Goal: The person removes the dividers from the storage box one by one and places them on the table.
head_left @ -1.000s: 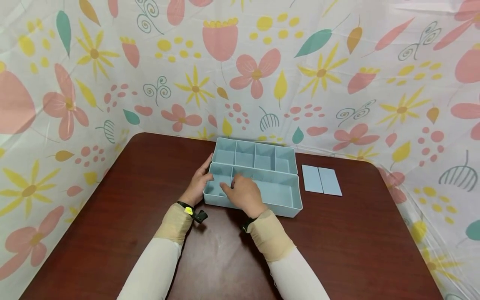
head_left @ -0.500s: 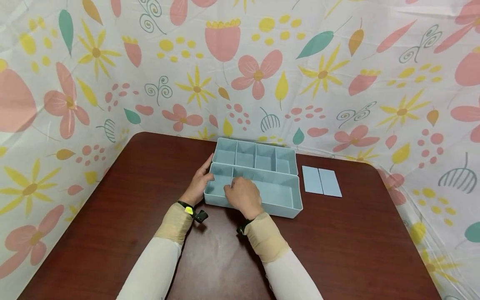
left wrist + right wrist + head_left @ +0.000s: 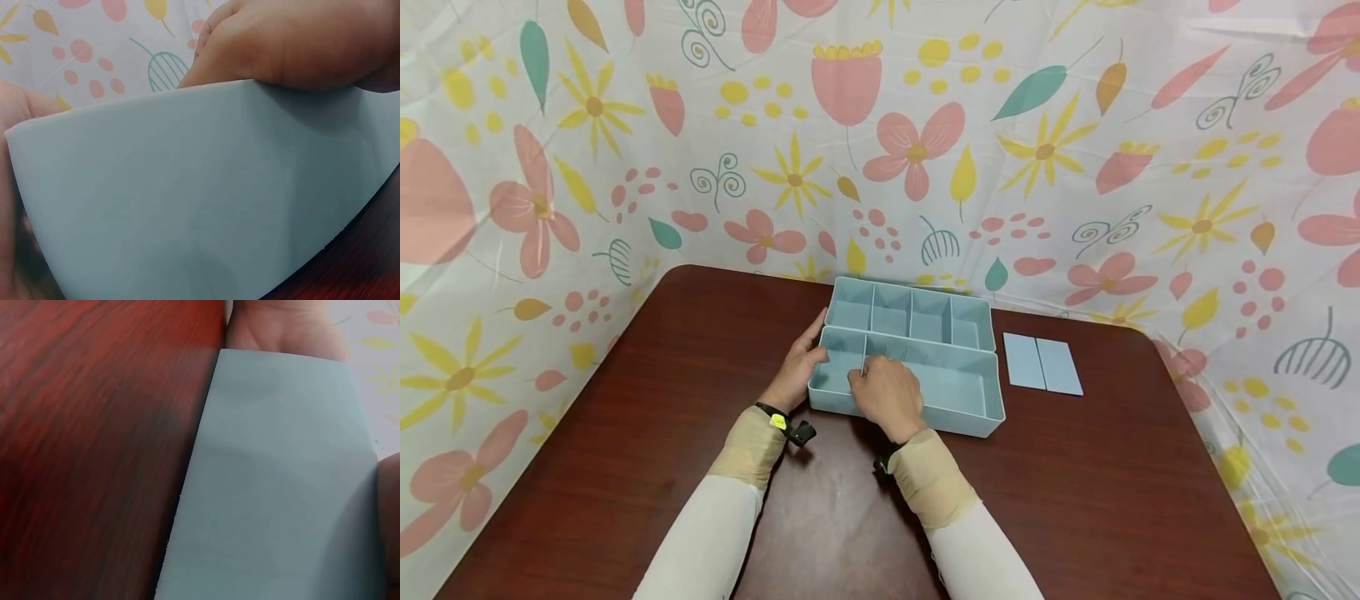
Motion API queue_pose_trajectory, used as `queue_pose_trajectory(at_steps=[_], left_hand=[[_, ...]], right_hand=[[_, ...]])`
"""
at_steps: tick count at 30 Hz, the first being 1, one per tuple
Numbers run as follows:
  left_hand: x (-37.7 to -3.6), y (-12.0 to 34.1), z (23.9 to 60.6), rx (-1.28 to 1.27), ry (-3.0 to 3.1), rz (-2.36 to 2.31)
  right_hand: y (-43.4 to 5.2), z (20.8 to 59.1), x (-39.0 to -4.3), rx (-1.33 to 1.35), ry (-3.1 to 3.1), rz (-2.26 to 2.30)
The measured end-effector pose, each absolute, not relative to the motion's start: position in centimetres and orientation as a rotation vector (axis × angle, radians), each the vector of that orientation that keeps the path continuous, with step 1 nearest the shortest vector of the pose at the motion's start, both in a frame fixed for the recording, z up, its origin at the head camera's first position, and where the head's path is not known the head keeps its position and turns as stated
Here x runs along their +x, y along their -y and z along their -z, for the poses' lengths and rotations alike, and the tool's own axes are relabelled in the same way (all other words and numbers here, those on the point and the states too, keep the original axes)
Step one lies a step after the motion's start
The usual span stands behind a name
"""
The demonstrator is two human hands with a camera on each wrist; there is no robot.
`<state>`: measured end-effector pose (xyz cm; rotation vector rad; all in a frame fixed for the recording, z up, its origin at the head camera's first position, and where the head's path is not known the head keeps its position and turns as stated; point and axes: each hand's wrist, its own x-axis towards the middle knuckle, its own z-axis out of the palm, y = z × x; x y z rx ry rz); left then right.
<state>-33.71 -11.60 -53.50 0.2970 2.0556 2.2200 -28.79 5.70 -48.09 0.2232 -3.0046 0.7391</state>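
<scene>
Two light blue trays stand side by side on the brown table (image 3: 662, 400). The back tray (image 3: 910, 312) has four compartments. The front tray (image 3: 955, 387) has one thin divider (image 3: 865, 350) standing near its left end. My left hand (image 3: 811, 348) grips the front tray's left end, thumb over the rim. My right hand (image 3: 859, 377) reaches over the front wall and pinches the divider at its near end. The left wrist view shows the tray wall (image 3: 200, 200) with my right hand (image 3: 300, 44) on top. The right wrist view shows the same wall (image 3: 275, 487) and my left hand (image 3: 284, 328) beyond it.
Two flat light blue panels (image 3: 1042, 363) lie side by side on the table, right of the trays. A flowered cloth (image 3: 1075, 167) hangs close behind and along both sides of the table. Bare tabletop (image 3: 94, 425) stretches in front of the trays.
My right wrist and forearm have drifted slightly left and nearer to me. Both hands stay on the front tray, and the trays have not moved.
</scene>
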Motion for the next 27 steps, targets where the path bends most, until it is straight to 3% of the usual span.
queue_pose_trajectory(at_steps=[27], left_hand=[[-33.68, 11.62, 53.53, 0.273, -2.061, -2.200]], right_hand=[[-5.76, 48.39, -28.47, 0.240, 2.907, -0.741]])
